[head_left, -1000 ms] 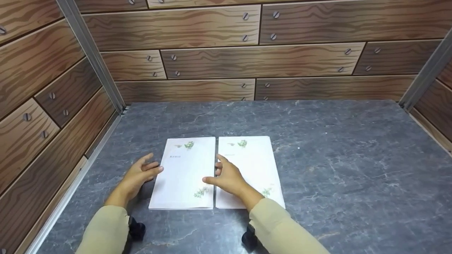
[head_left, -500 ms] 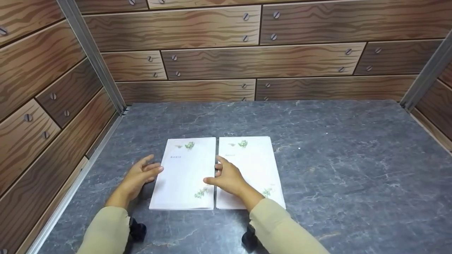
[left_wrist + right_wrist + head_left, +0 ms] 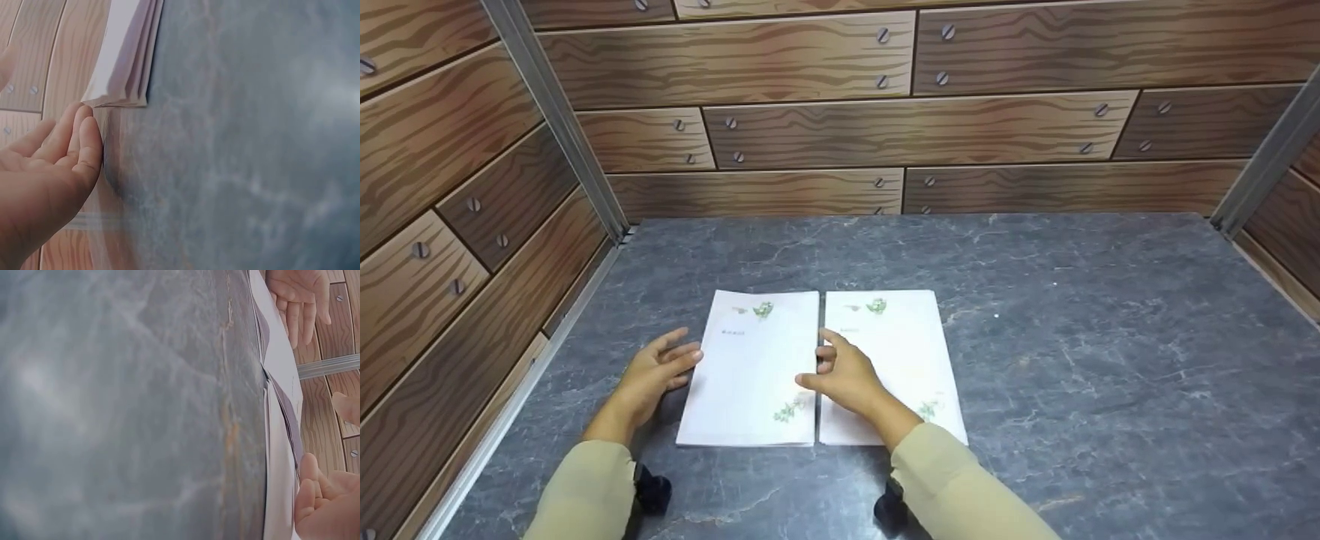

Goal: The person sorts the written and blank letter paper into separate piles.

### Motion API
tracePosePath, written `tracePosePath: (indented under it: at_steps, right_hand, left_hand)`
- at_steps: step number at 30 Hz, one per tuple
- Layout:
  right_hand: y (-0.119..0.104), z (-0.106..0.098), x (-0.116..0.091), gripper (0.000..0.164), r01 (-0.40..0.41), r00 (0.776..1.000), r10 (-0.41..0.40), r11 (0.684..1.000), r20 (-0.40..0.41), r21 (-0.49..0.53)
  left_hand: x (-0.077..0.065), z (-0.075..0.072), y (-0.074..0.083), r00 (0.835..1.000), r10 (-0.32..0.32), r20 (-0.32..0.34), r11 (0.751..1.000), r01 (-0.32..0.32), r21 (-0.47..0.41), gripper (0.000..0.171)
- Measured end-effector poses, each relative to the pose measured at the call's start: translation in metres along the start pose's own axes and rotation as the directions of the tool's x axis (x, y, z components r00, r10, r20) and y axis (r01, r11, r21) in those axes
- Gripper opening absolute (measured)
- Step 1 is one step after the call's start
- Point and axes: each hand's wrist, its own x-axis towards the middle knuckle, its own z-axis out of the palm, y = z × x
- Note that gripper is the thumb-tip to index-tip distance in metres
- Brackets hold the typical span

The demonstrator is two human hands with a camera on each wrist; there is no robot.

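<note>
Grey bench [image 3: 1110, 352] carries the left paper stack [image 3: 750, 367]; at its sides, left hand [image 3: 654, 371] and right hand [image 3: 844, 375], fingers relaxed.

The tabletop [image 3: 1110, 390] is dark grey-blue, and it has a marble-like pattern with pale veins and some brownish ones. Directly on it lie two stacks of white paper, the left stack [image 3: 750, 367] and the right stack [image 3: 904, 352], side by side with a narrow gap between them; each has green printed decoration. To their right, small white specks [image 3: 997, 316] are also on the surface.
</note>
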Motion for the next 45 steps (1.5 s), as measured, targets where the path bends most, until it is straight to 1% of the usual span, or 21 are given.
tracePosePath:
  at_steps: [5,11,14,18,25,30,36,40,45]
  right_hand:
    - [0.002,0.001,0.001,0.076,0.018,1.0,-0.017,0.999,-0.025,0.035]
    - [0.003,0.004,0.002,0.07,0.024,0.998,-0.019,0.996,-0.068,0.081]
    - [0.002,0.006,0.003,0.071,0.016,0.996,-0.009,0.996,-0.089,0.085]
    - [0.003,0.006,0.004,0.069,-0.008,0.995,0.015,0.998,-0.101,0.063]
    - [0.002,0.006,0.005,0.059,-0.045,0.992,0.053,0.996,-0.111,0.075]
    - [0.002,0.005,0.005,0.055,-0.043,0.991,0.058,0.992,-0.117,0.122]
    - [0.005,0.002,0.004,0.054,-0.023,0.991,0.046,0.984,-0.127,0.177]
    - [0.008,-0.002,0.005,0.054,0.0,0.99,0.027,0.981,-0.135,0.193]
    - [0.01,-0.008,0.005,0.054,0.01,0.991,0.018,0.979,-0.135,0.204]
  left_hand:
    - [0.0,-0.001,-0.002,1.0,0.023,-0.004,1.0,-0.023,0.018,0.064]
    - [-0.001,0.001,-0.004,0.999,0.049,-0.006,0.999,-0.049,-0.008,0.059]
    - [0.0,0.002,-0.005,0.999,0.046,-0.012,0.999,-0.046,-0.029,0.057]
    - [0.001,0.003,-0.006,0.999,0.03,-0.015,0.998,-0.031,-0.045,0.055]
    - [0.002,0.003,-0.005,0.999,0.017,-0.033,0.998,-0.019,-0.066,0.049]
    - [0.003,0.003,-0.003,0.999,0.013,-0.053,0.997,-0.017,-0.078,0.046]
    - [0.003,0.007,-0.001,0.998,0.023,-0.058,0.994,-0.028,-0.101,0.045]
    - [0.004,0.01,0.0,0.998,0.023,-0.061,0.994,-0.029,-0.101,0.045]
    - [0.007,0.017,0.002,0.997,0.021,-0.07,0.997,-0.026,-0.078,0.044]
